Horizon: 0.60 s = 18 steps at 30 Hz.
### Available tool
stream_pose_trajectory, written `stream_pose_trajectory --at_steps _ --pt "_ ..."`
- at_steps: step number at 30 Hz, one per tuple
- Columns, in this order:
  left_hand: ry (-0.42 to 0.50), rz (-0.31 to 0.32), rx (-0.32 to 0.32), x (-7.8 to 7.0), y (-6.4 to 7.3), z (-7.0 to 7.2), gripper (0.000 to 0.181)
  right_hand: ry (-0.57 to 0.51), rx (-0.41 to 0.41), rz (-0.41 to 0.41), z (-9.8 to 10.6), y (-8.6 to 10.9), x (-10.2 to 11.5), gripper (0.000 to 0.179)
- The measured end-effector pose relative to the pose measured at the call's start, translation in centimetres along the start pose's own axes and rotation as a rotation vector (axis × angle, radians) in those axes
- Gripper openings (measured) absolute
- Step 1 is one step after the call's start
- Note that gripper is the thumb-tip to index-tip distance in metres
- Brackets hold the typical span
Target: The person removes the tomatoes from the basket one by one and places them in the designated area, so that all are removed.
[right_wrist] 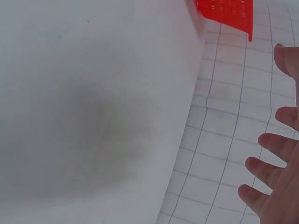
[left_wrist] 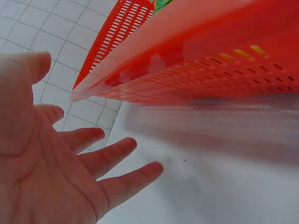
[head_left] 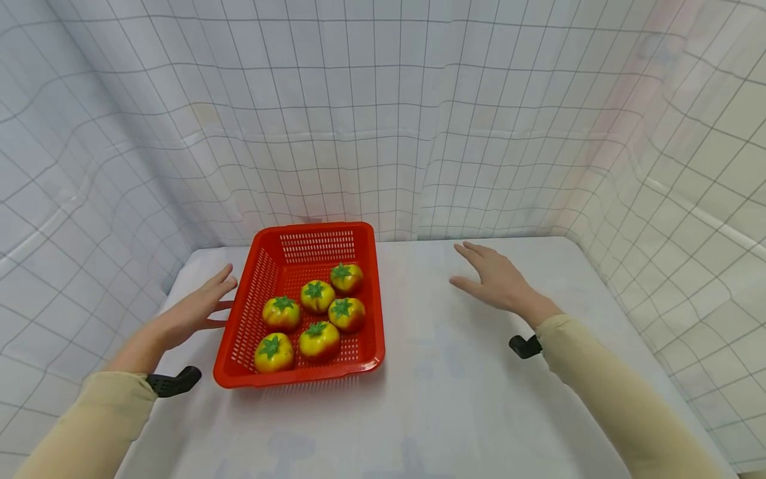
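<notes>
A red plastic basket (head_left: 299,377) with slotted walls stands on the left half of the table. Inside it lie several yellow-and-red tomatoes (head_left: 282,313) with green leafy tops, mostly toward the near and right side. My left hand (head_left: 194,311) is beside the basket's left wall, fingers spread; in the left wrist view its palm (left_wrist: 56,177) shows and a gap separates the fingertips from the wall. Well to the right of the basket, my right hand (head_left: 499,279) hovers over the table with straight fingers and holds nothing.
The white table (head_left: 443,399) carries the basket. White curtains with a dark grid (head_left: 395,120) hang behind the table and along both sides. A black wrist device (head_left: 173,382) sits at the left cuff, another black device (head_left: 525,346) at the right cuff.
</notes>
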<state>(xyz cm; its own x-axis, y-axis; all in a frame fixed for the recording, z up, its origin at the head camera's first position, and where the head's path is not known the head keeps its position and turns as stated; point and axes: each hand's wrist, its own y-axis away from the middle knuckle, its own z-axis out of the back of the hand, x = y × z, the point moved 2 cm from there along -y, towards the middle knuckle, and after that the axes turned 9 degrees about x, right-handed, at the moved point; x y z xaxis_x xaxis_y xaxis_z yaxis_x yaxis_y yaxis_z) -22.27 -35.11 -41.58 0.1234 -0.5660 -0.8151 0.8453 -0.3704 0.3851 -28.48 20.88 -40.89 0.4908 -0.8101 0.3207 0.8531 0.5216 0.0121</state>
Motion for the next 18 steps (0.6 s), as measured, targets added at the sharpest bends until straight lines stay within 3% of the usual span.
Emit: stream_pose_trajectory --at_steps 9,18 --pt "0.2 -0.035 0.038 0.4 -0.2 -0.8 0.082 -0.099 0.064 0.103 -0.4 -2.2 4.2 0.074" --pt "0.294 -0.057 0.048 1.0 -0.3 -0.8 0.083 -0.184 0.14 0.121 -1.2 -4.2 7.7 0.075"
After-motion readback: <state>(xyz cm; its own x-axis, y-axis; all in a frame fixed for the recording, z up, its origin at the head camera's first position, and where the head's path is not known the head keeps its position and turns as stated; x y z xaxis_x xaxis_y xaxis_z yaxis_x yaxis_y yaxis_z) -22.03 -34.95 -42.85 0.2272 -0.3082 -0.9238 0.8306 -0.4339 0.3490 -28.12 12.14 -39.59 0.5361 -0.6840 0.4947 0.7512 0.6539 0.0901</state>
